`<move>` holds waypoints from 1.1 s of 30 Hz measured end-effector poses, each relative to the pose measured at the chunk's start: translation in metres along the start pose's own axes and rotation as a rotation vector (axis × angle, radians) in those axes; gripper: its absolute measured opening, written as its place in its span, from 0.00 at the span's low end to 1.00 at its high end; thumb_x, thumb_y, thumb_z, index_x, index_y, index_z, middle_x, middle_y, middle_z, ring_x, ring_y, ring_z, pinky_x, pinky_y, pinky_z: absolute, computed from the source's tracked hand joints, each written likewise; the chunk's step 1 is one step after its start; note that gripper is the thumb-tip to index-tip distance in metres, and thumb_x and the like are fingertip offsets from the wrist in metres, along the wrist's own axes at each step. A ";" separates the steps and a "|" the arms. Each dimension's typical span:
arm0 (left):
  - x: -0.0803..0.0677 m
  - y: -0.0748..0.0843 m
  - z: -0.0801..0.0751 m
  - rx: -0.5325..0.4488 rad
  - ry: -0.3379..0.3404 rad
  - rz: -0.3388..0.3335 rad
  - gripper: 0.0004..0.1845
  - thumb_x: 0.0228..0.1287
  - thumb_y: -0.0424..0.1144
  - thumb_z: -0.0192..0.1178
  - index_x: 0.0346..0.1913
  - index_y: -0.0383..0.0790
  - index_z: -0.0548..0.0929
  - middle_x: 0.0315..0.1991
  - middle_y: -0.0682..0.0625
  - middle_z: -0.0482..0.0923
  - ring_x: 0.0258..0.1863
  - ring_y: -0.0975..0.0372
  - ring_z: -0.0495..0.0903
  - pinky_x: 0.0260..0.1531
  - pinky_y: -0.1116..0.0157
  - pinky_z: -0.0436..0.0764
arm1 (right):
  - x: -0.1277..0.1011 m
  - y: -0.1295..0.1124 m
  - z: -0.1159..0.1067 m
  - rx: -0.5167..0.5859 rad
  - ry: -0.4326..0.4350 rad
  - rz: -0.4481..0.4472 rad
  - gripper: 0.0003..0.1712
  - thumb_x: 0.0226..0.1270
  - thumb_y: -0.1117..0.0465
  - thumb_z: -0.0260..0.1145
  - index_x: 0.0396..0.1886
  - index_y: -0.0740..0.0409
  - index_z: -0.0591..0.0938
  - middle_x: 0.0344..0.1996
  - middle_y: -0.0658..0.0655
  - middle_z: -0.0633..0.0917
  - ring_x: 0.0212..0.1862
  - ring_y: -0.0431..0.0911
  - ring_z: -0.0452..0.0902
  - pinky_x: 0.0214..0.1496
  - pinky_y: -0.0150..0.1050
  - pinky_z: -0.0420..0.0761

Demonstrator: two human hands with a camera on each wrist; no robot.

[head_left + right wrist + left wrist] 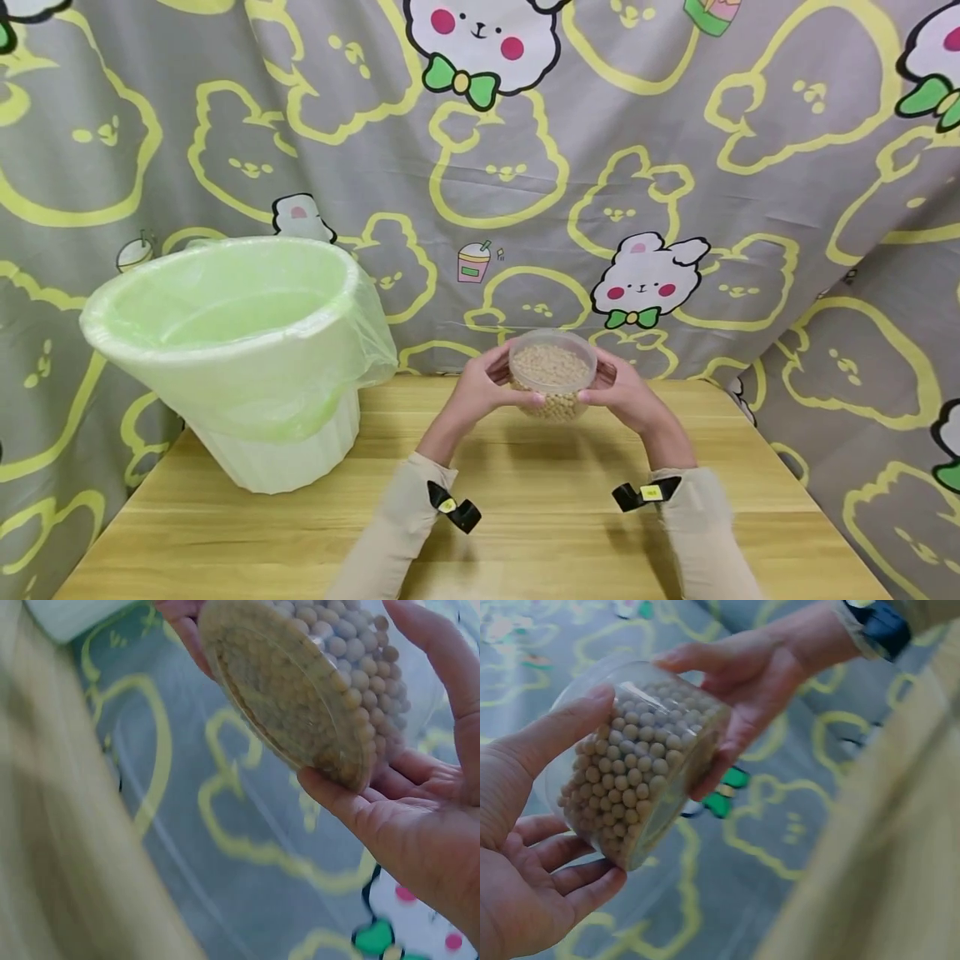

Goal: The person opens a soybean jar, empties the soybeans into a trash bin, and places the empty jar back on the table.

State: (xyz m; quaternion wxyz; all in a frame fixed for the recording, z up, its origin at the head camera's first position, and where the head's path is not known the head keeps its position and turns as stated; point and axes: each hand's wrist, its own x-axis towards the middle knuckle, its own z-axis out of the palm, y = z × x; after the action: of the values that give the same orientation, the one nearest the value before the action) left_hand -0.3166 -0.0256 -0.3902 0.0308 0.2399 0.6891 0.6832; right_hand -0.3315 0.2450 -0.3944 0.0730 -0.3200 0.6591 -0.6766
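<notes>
Tub, round, clear plastic, part-filled with small beige beads: the tub (553,390) is raised off the table's far middle, its underside exposed in both wrist views. The beads (630,769) lie below the rim; whether a clear lid covers them cannot be told.

Left hand (483,388), bare: curled about the tub's left side, thumb on the near wall, fingers behind and toward the base. Right hand (622,390), bare: matching hold opposite. The paired grip probably steadies a smooth, loose-filled vessel and keeps it near level.

Bin, white plastic, tapered: the bin (288,462) stands at the table's left, well apart from both hands. Liner, pale green, translucent film: the liner (300,387) is folded over the bin's rim, presumably to stay open.

Table, light wood-grain: bare wood (555,542) beneath the forearms. Curtain, grey, yellow-outlined cartoon print: the curtain (517,196) hangs behind.
</notes>
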 end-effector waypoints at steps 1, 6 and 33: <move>-0.002 0.005 -0.005 0.006 0.000 0.014 0.48 0.47 0.38 0.82 0.74 0.53 0.71 0.66 0.51 0.78 0.66 0.58 0.78 0.67 0.57 0.76 | 0.003 -0.004 0.006 0.002 -0.002 -0.006 0.50 0.61 0.74 0.71 0.79 0.70 0.56 0.66 0.55 0.75 0.63 0.40 0.77 0.62 0.32 0.79; -0.010 0.026 -0.026 0.024 0.012 0.072 0.48 0.47 0.41 0.82 0.74 0.55 0.71 0.65 0.51 0.78 0.64 0.57 0.79 0.65 0.53 0.77 | 0.021 -0.023 0.033 0.000 0.020 -0.007 0.51 0.60 0.74 0.72 0.80 0.65 0.57 0.71 0.64 0.68 0.66 0.41 0.74 0.64 0.31 0.78; -0.024 0.044 -0.039 0.130 0.034 0.173 0.49 0.51 0.43 0.80 0.76 0.54 0.67 0.65 0.52 0.77 0.63 0.57 0.76 0.65 0.48 0.73 | 0.038 -0.041 0.081 -0.233 0.158 -0.060 0.61 0.41 0.73 0.83 0.77 0.49 0.65 0.66 0.59 0.73 0.64 0.52 0.71 0.60 0.37 0.79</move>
State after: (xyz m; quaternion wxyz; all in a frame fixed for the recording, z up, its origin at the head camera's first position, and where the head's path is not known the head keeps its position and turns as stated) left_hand -0.2975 -0.0731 -0.3527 -0.0556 0.2886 0.7090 0.6411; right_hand -0.3054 0.1619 -0.3492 -0.0370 -0.2918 0.7269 -0.6205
